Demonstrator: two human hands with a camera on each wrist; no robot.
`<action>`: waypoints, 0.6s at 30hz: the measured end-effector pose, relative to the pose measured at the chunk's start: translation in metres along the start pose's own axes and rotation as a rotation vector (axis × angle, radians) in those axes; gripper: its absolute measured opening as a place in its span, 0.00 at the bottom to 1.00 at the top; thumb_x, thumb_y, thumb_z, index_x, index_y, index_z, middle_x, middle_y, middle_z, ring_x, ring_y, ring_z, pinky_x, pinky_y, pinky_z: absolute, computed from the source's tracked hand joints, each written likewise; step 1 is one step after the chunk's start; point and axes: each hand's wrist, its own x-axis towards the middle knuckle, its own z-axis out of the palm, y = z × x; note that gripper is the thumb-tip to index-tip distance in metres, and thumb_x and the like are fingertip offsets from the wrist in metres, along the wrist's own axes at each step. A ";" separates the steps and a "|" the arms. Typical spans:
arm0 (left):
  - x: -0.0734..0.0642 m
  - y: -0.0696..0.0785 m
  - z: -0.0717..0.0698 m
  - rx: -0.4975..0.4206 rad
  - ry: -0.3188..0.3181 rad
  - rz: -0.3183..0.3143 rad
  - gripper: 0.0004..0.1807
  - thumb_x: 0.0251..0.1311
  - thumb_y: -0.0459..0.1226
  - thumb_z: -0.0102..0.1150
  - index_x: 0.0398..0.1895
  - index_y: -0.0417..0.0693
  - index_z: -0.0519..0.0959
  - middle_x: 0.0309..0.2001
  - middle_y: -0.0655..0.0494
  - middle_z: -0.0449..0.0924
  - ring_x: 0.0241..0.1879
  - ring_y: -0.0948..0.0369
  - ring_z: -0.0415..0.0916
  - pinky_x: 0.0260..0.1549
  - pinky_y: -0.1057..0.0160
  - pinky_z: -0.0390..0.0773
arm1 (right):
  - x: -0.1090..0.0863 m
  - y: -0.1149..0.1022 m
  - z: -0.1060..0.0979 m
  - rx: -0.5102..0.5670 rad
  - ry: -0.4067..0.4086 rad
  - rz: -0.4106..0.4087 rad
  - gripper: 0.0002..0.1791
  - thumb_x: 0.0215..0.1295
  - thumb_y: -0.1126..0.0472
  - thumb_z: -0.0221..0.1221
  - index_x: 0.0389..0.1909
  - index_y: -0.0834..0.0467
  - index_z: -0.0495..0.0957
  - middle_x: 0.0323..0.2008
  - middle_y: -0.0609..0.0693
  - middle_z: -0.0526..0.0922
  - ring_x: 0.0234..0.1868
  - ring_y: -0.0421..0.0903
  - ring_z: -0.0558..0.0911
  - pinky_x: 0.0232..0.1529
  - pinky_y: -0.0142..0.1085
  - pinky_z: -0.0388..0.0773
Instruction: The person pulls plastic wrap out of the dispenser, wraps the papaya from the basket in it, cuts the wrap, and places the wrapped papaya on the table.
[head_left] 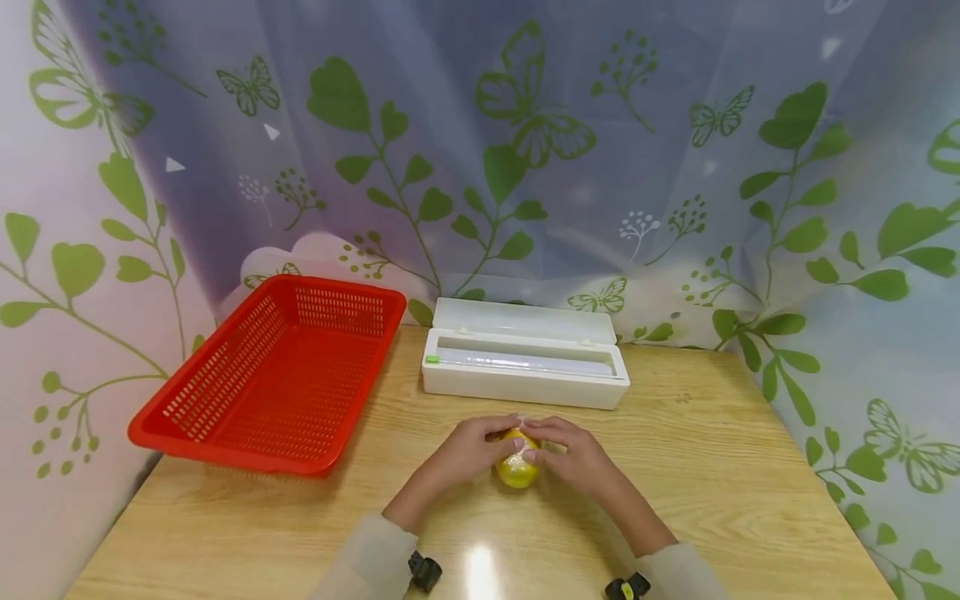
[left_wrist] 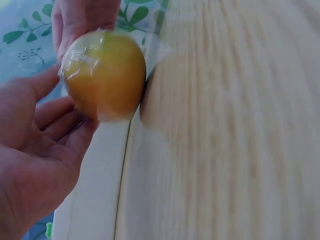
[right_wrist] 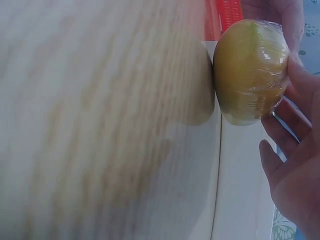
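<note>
A round yellow-orange fruit (head_left: 517, 472) sits on the wooden table, wrapped in clear plastic film. The film (right_wrist: 272, 52) shines and wrinkles over its top and one side in the right wrist view. My left hand (head_left: 473, 447) grips the fruit from the left, its thumb on the upper part and its fingers around the far side. From the right, my right hand (head_left: 573, 451) holds it the same way. Both thumbs meet near the top, and the fingertips come together behind. In the left wrist view, the fruit (left_wrist: 112, 75) shows close to the tabletop.
Behind the hands stands a white cling film box (head_left: 525, 392) with its lid (head_left: 525, 321) raised, a film roll (head_left: 517, 361) and a green slider (head_left: 432, 359). A red plastic basket (head_left: 330, 454) is at the left. Patterned curtain (head_left: 465, 125) surrounds the table (head_left: 720, 492).
</note>
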 end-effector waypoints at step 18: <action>-0.001 0.001 0.001 0.001 0.021 -0.013 0.32 0.70 0.52 0.58 0.72 0.48 0.70 0.72 0.54 0.69 0.70 0.56 0.68 0.65 0.56 0.72 | 0.002 -0.002 0.007 -0.019 0.087 -0.011 0.19 0.69 0.54 0.63 0.59 0.52 0.82 0.51 0.43 0.84 0.57 0.47 0.81 0.57 0.47 0.79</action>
